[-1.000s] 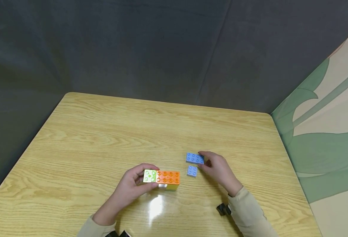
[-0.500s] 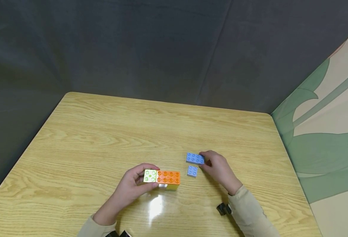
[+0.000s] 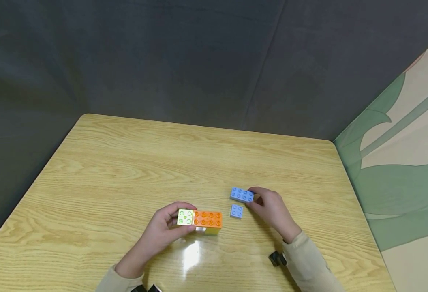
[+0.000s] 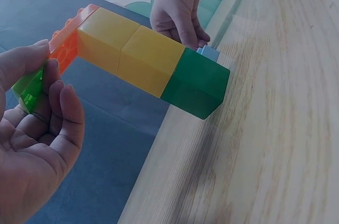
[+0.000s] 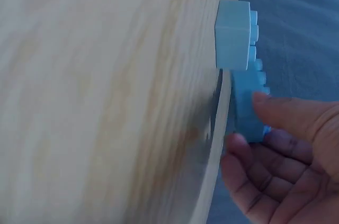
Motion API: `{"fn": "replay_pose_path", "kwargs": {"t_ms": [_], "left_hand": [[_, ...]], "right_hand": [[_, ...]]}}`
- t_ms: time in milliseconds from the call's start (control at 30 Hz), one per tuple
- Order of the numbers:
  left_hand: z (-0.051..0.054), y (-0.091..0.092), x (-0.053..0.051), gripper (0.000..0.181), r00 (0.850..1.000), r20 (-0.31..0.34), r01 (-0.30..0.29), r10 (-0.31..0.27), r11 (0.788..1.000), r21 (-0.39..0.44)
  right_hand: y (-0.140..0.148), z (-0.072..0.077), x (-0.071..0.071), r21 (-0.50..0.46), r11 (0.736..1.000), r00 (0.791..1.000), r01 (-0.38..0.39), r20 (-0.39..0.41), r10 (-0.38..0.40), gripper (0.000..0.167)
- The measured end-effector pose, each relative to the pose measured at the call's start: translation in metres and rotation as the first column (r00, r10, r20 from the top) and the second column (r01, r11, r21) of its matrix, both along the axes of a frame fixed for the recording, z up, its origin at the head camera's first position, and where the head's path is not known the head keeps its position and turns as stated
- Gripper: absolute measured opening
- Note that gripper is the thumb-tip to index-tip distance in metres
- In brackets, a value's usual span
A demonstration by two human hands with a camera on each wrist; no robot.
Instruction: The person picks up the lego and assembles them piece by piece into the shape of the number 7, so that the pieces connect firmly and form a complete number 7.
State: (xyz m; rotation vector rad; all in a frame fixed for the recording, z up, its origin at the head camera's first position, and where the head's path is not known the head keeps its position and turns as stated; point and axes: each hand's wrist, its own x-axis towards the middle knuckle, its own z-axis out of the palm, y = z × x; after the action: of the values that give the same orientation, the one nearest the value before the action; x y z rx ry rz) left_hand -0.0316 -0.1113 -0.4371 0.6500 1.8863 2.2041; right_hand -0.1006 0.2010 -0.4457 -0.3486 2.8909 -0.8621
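Observation:
My left hand (image 3: 165, 223) pinches a light green building brick (image 3: 185, 217) joined to an orange brick (image 3: 208, 219) with two rows of studs. Below the orange one, in the left wrist view, run two yellow bricks (image 4: 127, 45) and a dark green brick (image 4: 196, 82) at the foot. To the right, my right hand (image 3: 271, 209) grips the right end of a long blue brick (image 3: 242, 194) between thumb and fingers. Just nearer to me lies a small blue brick (image 3: 236, 211) with four-sided top. Whether the long brick touches the table cannot be told.
The wooden table (image 3: 133, 162) carries everything. Dark cloth (image 3: 170, 61) hangs behind its far edge and at the left. A wall hanging with green leaf patterns (image 3: 400, 190) borders the right side. Black straps (image 3: 277, 258) show near the sleeves.
The long blue brick has shifted slightly right and turned a little in my right hand, which moved with it. My left hand and its joined bricks stay almost still.

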Motion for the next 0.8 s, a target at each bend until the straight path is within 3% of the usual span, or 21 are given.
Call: {"fn": "replay_pose_path", "kwargs": {"t_ms": [367, 800], "left_hand": [[0.000, 0.000, 0.000, 0.036, 1.000, 0.000, 0.007, -0.007, 1.000, 0.003], [0.000, 0.001, 0.000, 0.037, 1.000, 0.014, 0.000, 0.000, 1.000, 0.003]], "right_hand": [[-0.003, 0.021, 0.013, -0.066, 0.997, 0.994, -0.034, -0.108, 0.026, 0.035], [-0.011, 0.046, 0.028, -0.161, 0.981, 0.984, -0.108, -0.160, 0.082, 0.035]]}}
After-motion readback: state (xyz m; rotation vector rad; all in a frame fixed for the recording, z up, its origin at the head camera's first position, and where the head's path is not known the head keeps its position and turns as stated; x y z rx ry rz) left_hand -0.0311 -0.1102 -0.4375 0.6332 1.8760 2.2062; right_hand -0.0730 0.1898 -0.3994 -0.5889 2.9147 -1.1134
